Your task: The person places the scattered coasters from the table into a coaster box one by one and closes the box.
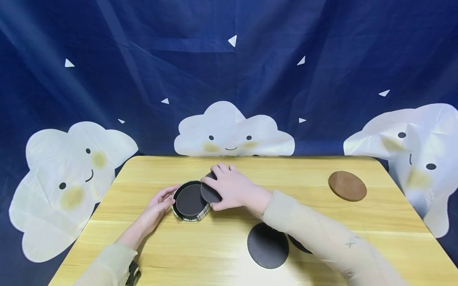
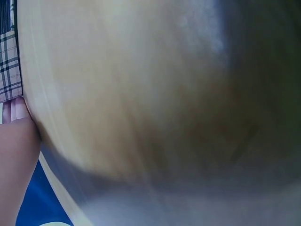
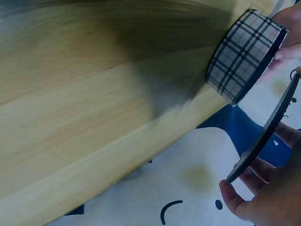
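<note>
Gripping a dark disc (image 1: 208, 193) by its edge with the right hand (image 1: 234, 187), with the thumb at the near side and the fingers at the far side. Holding a plaid box (image 1: 203, 214), round and open at the top, in the left hand (image 1: 157, 208), bent about its left side with the thumb at the rim. Viewed from the head, with the dark disc overlapping the right part of the box; viewed from the right wrist, held tilted and apart from the checked wall. With an inner disc (image 1: 189, 201), also dark, lying inside the box and partly covered in the head view.

On the pale wooden surface (image 1: 186, 254), with a loose disc (image 1: 267, 246) of dark colour lying near the front, just beside a half-hidden disc (image 1: 299, 244) (mostly blocked from view by the right sleeve (image 1: 322, 234)). Well apart toward the far right, with a brown disc (image 1: 348, 186) lying flat. Impossible to tell, for the box, whether resting fully on the surface or slightly raised. Set against a dark blue cloth (image 1: 186, 71) printed with smiling white clouds (image 1: 232, 131) and small white triangles (image 1: 233, 41). Mostly blurred wood from the left wrist, with plaid and fingers at the left edge.
</note>
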The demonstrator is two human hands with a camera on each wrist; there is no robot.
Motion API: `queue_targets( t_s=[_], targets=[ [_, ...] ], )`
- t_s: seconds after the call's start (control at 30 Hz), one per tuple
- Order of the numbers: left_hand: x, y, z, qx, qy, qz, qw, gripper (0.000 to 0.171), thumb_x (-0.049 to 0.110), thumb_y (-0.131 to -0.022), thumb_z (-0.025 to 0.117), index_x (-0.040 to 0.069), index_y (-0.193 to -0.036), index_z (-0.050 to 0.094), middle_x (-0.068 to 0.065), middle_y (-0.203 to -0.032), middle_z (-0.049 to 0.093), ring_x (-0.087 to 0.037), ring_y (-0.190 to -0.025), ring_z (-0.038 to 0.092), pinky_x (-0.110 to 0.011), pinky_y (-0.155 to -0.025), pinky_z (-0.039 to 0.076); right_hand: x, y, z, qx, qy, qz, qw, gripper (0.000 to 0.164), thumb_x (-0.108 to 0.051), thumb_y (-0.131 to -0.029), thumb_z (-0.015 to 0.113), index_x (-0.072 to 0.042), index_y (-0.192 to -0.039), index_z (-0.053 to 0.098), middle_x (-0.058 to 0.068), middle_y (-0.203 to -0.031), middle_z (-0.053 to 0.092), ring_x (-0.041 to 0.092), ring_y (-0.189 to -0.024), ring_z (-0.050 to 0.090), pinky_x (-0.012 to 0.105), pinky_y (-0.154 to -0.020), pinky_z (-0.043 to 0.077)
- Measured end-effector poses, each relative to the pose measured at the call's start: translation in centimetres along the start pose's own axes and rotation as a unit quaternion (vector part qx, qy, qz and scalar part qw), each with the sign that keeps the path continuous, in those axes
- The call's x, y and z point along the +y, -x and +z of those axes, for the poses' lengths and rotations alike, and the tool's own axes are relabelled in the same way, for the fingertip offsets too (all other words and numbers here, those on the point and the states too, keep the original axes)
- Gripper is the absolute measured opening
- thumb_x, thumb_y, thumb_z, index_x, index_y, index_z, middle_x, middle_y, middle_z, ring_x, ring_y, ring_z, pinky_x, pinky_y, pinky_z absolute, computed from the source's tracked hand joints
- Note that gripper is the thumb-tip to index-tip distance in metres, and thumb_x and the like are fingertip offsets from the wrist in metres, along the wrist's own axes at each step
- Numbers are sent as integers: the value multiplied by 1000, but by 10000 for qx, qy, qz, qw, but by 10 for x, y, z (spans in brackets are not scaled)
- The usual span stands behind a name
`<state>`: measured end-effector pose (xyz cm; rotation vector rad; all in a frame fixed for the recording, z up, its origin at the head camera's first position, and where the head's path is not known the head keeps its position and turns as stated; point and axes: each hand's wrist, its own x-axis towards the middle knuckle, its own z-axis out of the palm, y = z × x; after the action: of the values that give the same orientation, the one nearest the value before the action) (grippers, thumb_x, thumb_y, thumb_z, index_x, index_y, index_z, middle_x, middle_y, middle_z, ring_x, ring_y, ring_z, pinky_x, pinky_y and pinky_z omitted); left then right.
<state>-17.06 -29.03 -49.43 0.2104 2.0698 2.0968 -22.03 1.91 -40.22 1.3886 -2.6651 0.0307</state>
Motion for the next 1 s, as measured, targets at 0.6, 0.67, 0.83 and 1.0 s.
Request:
queue_targets(
  t_s=[0.6, 0.67, 0.83, 1.0],
  targets=[
    [1, -1, 0, -55, 33, -57, 10000, 57, -2, -105, 50, -16, -156, 31, 21, -134, 65, 7, -124, 60, -8, -107, 46, -30, -43, 10, -229, 267, 73, 9994, 78, -72, -84, 68, -32, -150, 51, 6, -135, 53, 22, -123, 48, 39, -93, 46],
    [1, -1, 0, -42, 33, -68, 10000, 56, -2, -105, 50, -15, -156, 33, 22, -133, 65, 7, -123, 61, -9, -106, 47, -33, -47, 12, -237, 307, 74, 9992, 78, -72, -84, 67, -32, -150, 51, 6, -136, 53, 23, -124, 48, 40, -94, 46],
    [3, 0, 1, 8, 47, -119, 9999, 51, -1, -104, 52, -7, -154, 42, 23, -131, 66, 7, -122, 62, -9, -105, 47, -39, -53, 17, -297, 407, 67, 9987, 80, -75, -85, 65, -34, -151, 50, 6, -137, 53, 22, -125, 48, 41, -95, 47],
    [4, 1, 1, 6, -13, -139, 9999, 52, -1, -104, 52, -8, -155, 40, 24, -131, 66, 7, -122, 62, -9, -105, 47, -43, -55, 22, -335, 397, 91, 9986, 79, -75, -84, 65, -35, -151, 50, 5, -137, 54, 22, -124, 49, 39, -94, 47]
  ],
)
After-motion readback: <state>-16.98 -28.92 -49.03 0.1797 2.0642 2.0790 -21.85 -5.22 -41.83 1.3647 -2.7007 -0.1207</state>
